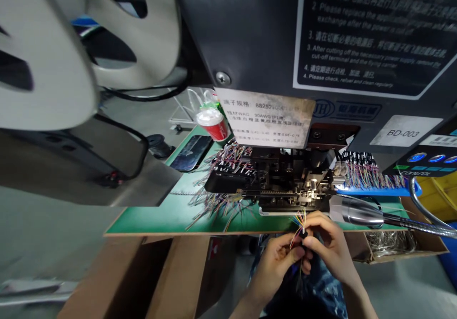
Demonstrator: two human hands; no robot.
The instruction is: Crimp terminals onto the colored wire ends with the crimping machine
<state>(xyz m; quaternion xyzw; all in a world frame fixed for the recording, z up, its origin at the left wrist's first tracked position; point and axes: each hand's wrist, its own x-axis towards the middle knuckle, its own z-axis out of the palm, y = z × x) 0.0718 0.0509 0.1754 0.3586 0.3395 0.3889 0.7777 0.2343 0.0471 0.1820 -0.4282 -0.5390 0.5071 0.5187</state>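
Just in front of the green table edge, my left hand (278, 259) and my right hand (326, 243) pinch one multi-wire cable (303, 232) between them. Its black jacket is gripped by the fingers of both hands. From the top a fan of thin coloured wires, yellow, blue, orange and white among them, spreads upward. Behind the wire tips stands the terminal crimping machine (310, 188), with its metal die area a little above my fingers. Part of the cable is hidden behind my fingers.
Bundles of coloured wires (221, 204) lie left of the machine, near a phone (192, 152) and a red cup (214, 124). Behind at right, a blue tray (378, 190) holds more cables. A lamp head (357, 213) juts in from the right, above a cardboard box (428, 250).
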